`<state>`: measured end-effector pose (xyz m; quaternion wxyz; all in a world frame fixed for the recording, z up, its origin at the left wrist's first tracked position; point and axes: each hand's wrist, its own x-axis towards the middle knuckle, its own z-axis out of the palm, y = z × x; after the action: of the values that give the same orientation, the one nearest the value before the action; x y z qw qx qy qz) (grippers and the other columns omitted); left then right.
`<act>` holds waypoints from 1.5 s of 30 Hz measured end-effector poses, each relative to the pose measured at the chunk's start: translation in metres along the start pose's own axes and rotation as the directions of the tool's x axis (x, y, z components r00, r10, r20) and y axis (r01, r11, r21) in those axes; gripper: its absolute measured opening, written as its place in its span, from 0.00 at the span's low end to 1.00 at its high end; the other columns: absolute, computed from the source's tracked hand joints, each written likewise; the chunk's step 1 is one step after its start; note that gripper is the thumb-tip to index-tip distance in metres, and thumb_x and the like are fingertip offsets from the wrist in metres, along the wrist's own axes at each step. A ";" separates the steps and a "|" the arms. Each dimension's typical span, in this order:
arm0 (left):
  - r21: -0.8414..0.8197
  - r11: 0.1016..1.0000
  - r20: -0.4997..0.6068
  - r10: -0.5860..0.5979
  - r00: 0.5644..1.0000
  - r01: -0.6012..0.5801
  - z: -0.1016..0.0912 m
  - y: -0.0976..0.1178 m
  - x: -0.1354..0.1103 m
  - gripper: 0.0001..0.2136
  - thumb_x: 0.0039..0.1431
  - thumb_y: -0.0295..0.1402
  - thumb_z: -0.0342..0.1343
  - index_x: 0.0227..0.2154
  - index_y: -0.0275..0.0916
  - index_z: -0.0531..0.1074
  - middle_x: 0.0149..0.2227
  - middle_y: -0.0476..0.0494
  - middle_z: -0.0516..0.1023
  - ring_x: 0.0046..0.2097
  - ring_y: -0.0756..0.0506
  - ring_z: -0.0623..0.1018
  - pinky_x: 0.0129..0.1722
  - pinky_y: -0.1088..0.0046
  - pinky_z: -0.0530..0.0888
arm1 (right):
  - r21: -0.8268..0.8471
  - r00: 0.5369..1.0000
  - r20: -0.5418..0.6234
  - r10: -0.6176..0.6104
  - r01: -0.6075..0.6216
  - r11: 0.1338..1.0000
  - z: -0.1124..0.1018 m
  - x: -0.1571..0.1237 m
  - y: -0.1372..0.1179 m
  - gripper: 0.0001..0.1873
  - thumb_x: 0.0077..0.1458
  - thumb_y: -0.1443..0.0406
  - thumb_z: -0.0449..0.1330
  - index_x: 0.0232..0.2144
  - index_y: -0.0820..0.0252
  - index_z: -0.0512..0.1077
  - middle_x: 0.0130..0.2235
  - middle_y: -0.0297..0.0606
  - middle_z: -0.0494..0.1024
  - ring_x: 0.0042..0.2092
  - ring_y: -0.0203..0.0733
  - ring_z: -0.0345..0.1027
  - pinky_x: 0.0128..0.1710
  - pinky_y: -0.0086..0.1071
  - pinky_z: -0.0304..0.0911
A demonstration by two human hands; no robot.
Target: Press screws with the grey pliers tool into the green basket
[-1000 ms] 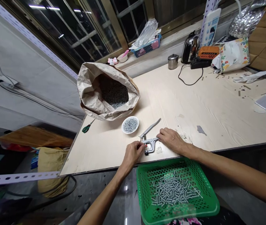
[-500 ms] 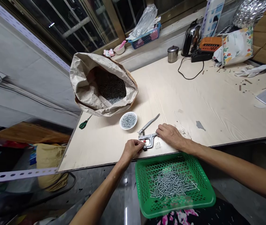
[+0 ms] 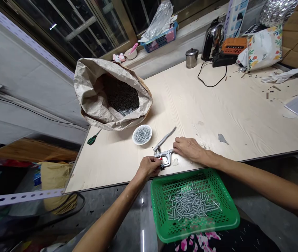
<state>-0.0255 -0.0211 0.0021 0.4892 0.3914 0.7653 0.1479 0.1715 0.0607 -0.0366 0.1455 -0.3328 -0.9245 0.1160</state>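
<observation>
A metal hand press tool [image 3: 164, 154] lies near the front edge of the pale wooden table [image 3: 217, 112], its upper lever raised. My left hand [image 3: 149, 166] is closed in a pinch at the tool's jaw, on something too small to make out. My right hand [image 3: 188, 148] rests closed over the tool's lower handle. A small white bowl [image 3: 142, 134] of little metal pieces stands just behind the tool. Below the table edge a green plastic basket [image 3: 194, 204] holds several small metal parts.
A large paper sack [image 3: 112, 94] of dark metal pieces stands at the table's back left, with green-handled scissors [image 3: 93, 139] beside it. A kettle [image 3: 212, 36], metal cup [image 3: 191, 58], orange device [image 3: 234, 45], black cable [image 3: 212, 78] and floral bag [image 3: 264, 47] line the far edge.
The view has shifted a little. Both hands stay at the press tool, with the left hand's pinch still at the jaw.
</observation>
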 end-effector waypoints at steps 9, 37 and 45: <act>0.606 0.471 -0.197 0.869 0.453 -0.641 0.053 -0.020 -0.033 0.05 0.57 0.24 0.50 0.33 0.38 0.70 0.39 0.40 0.76 0.44 0.44 0.74 0.45 0.65 0.73 | -0.043 0.999 -0.041 -0.024 0.023 0.999 -0.007 0.042 0.026 0.11 0.58 0.74 0.50 0.35 0.57 0.69 0.39 0.42 0.71 0.36 0.42 0.62 0.28 0.34 0.53; 0.072 0.994 -0.143 0.094 0.985 -0.084 0.000 -0.012 0.004 0.13 0.41 0.43 0.56 0.17 0.36 0.70 0.14 0.53 0.63 0.19 0.54 0.60 0.19 0.78 0.55 | 0.156 0.985 0.055 -0.161 0.151 0.976 -0.014 0.002 0.013 0.07 0.60 0.65 0.55 0.36 0.59 0.73 0.38 0.40 0.72 0.41 0.42 0.62 0.40 0.34 0.58; 0.034 0.998 0.096 -0.053 0.994 0.050 -0.013 0.002 0.009 0.13 0.41 0.39 0.59 0.12 0.37 0.64 0.12 0.54 0.62 0.17 0.55 0.59 0.19 0.77 0.57 | 0.112 0.976 0.007 -0.219 0.217 0.970 -0.014 0.008 0.025 0.38 0.48 0.53 0.66 0.57 0.60 0.60 0.62 0.52 0.58 0.59 0.55 0.51 0.53 0.48 0.56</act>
<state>-0.0374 -0.0117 0.0036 0.5232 0.3858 0.7528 0.1038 0.1852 0.0869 -0.0295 0.1667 -0.2195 -0.9489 0.1534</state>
